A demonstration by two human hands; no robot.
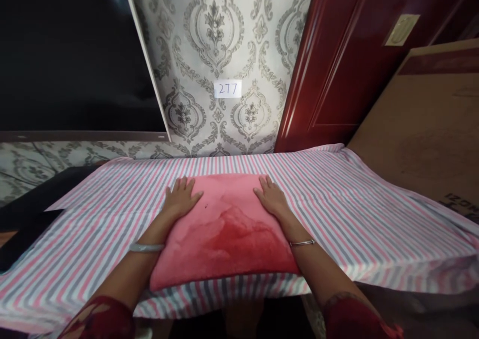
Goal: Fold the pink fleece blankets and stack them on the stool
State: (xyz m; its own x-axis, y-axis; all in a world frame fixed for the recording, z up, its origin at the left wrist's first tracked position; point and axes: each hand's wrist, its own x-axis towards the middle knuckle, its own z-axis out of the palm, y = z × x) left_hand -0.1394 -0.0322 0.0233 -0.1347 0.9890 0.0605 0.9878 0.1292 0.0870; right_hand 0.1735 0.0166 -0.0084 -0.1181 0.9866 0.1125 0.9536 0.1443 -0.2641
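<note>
A pink and red plush cushion cover [228, 229], or a similar flat piece of soft fabric, lies spread in front of me. Its pile shows lighter and darker patches, and a small dark speck sits left of its middle. My left hand [181, 198] rests flat on its far left side with the fingers spread. On the far right side my right hand [272, 198] lies flat too, fingers apart. Neither hand grips anything. Each wrist wears a bangle.
Beneath the fabric a striped cloth [329, 219] covers the table. Behind it stands a patterned wall with a paper label [227, 88] reading 277. A large television screen [71, 60] is at left. A dark red door [337, 65] and a cardboard box [422, 129] stand at right.
</note>
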